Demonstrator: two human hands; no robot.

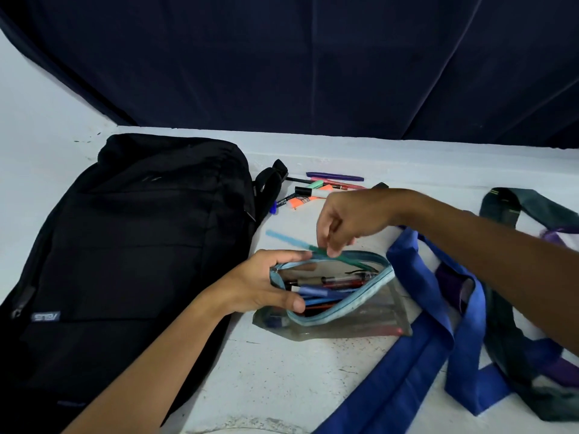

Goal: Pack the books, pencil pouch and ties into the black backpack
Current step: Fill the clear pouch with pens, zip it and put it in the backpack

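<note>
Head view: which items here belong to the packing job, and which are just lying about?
Job items:
black backpack
pencil pouch, left hand holding it open
green pen, pinched by right hand
loose pens
blue tie
dark green tie

Lying about:
dark curtain

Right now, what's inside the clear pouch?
The clear pouch holds several pens: blue, red and dark ones show through its open mouth. The left hand covers their left ends; count unclear.
</note>
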